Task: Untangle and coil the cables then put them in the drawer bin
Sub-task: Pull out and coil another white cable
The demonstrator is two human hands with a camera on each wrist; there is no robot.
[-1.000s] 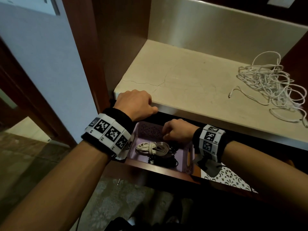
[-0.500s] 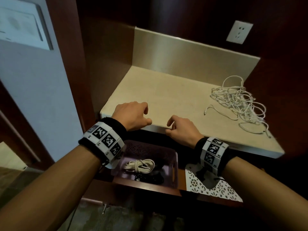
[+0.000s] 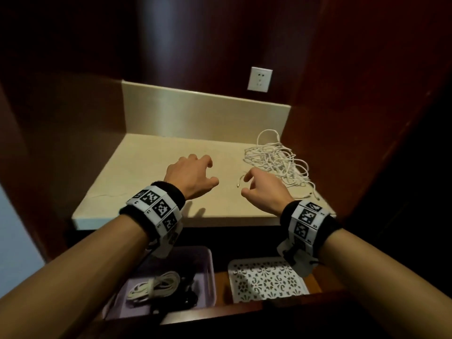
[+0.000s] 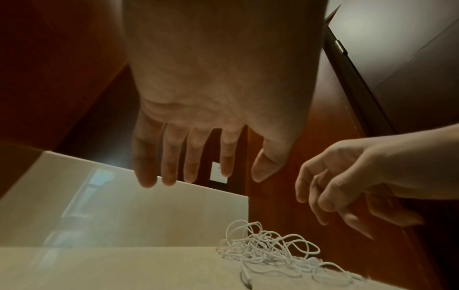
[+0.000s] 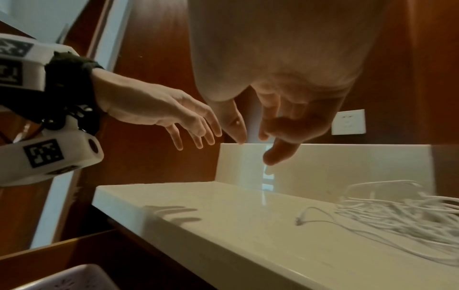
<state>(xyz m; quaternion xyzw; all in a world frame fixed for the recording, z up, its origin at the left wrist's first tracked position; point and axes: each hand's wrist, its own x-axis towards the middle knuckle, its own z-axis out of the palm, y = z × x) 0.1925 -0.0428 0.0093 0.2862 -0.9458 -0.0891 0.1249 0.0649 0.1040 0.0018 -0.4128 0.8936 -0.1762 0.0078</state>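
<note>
Both hands have risen over the counter, each grip released; tangled cable (image 3: 276, 162) just beyond right hand (image 3: 263, 189).

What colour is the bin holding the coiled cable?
Pale purple bin, clearest in the head view.

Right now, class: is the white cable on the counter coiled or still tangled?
Still tangled. The white cable lies in a loose, crisscrossing heap on the counter, one plug end trailing out; neither hand touches it.

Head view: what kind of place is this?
Likely a home or hotel-room built-in wooden niche: a stone countertop with a wall socket above, and an open drawer below holding a purple bin.
</note>
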